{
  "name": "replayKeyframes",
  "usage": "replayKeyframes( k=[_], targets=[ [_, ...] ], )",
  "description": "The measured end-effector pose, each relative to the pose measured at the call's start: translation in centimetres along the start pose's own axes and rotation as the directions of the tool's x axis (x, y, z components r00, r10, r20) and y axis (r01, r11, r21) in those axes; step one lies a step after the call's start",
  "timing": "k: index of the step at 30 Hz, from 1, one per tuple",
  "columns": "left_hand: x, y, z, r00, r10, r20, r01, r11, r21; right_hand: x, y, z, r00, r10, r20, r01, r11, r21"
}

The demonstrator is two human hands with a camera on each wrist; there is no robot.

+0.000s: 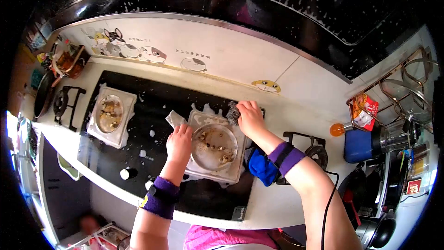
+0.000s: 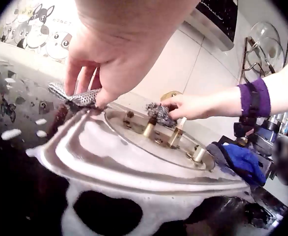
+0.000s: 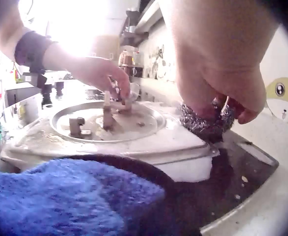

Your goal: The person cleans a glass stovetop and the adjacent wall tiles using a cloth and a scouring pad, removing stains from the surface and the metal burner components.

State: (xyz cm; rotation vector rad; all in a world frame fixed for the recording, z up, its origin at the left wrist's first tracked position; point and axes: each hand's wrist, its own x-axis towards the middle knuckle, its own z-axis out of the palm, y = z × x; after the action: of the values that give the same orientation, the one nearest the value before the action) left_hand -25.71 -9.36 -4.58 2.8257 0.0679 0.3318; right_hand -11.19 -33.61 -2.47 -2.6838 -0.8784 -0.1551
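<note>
My right hand point(image 1: 251, 119) grips a steel wool scourer point(image 1: 233, 113) at the back right corner of the right burner tray point(image 1: 196, 119). In the right wrist view the scourer point(image 3: 203, 123) bunches under curled fingers, close over the black glass. My left hand point(image 1: 179, 142) pinches a flat silvery mesh scrubbing cloth point(image 1: 175, 119) at the tray's left edge. The left wrist view shows this cloth point(image 2: 80, 97) between thumb and fingers, right at the tray rim. White foam surrounds the tray, and its round burner recess point(image 1: 214, 134) carries brown grime and small burner fittings.
A second foamy burner tray point(image 1: 97, 125) sits left on the black glass hob point(image 1: 152, 97). A blue cloth point(image 1: 262, 166) and a black pan support point(image 1: 314, 141) lie right of the hob. Near the front is a control knob point(image 1: 128, 172). A foam-spotted hood point(image 1: 259, 0) hangs above.
</note>
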Motion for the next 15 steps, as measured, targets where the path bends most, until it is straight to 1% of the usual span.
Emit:
replayKeyframes(
  k=[1, 2, 3, 4, 5, 6, 9, 10, 12, 13, 14, 15],
  targets=[
    [-0.4, -0.5, -0.5, 0.998, -0.028, 0.049, 0.028, 1.000, 0.006, -0.7, -0.8, -0.5, 0.999, -0.029, -0.016, 0.029, 0.999, -0.044],
    [-0.4, -1.0, -1.0, 0.995, -0.055, 0.089, 0.054, 0.998, 0.011, -0.9, -1.4, -0.3, 1.000, -0.026, 0.011, 0.026, 1.000, 0.002],
    [-0.7, -1.5, -1.6, 0.983, -0.090, 0.159, 0.090, 0.996, 0.006, -1.1, -1.7, 0.3, 0.999, -0.022, 0.040, 0.020, 0.999, 0.044],
    [-1.4, -1.8, -2.1, 0.984, -0.096, 0.151, 0.097, 0.995, -0.001, -1.6, -2.1, 0.9, 0.997, -0.015, 0.072, 0.009, 0.996, 0.084],
    [-2.0, -2.0, -2.4, 0.985, -0.098, 0.141, 0.100, 0.995, -0.012, -1.7, -2.4, 1.7, 0.993, -0.016, 0.113, 0.008, 0.998, 0.069],
    [-2.7, -2.5, -2.6, 0.986, -0.098, 0.134, 0.103, 0.994, -0.027, -1.4, -3.5, 1.4, 0.981, 0.018, 0.191, -0.036, 0.995, 0.093],
    [-3.7, -4.1, -2.2, 0.993, -0.069, 0.091, 0.077, 0.993, -0.086, 0.6, -4.8, 4.5, 0.987, -0.067, 0.145, 0.060, 0.997, 0.052],
    [-3.8, -4.2, -2.5, 0.996, -0.056, 0.073, 0.064, 0.991, -0.115, 1.8, -5.6, 5.1, 0.983, -0.101, 0.151, 0.089, 0.992, 0.085],
    [-3.8, -4.6, -2.8, 0.995, -0.005, 0.096, 0.018, 0.991, -0.130, 2.8, -6.6, 5.6, 0.972, -0.187, 0.141, 0.165, 0.974, 0.154],
    [-3.6, -5.1, -2.9, 0.994, 0.029, 0.107, -0.014, 0.990, -0.139, 2.5, -6.4, 5.3, 0.975, -0.148, 0.166, 0.122, 0.980, 0.160],
    [-3.6, -5.6, -3.0, 0.989, 0.068, 0.128, -0.055, 0.993, -0.105, 1.9, -5.7, 4.4, 0.975, -0.106, 0.193, 0.075, 0.984, 0.162],
    [-3.5, -5.9, -3.1, 0.982, 0.077, 0.171, -0.063, 0.994, -0.084, 1.2, -4.2, 4.4, 0.976, -0.048, 0.214, 0.031, 0.996, 0.084]
  ],
)
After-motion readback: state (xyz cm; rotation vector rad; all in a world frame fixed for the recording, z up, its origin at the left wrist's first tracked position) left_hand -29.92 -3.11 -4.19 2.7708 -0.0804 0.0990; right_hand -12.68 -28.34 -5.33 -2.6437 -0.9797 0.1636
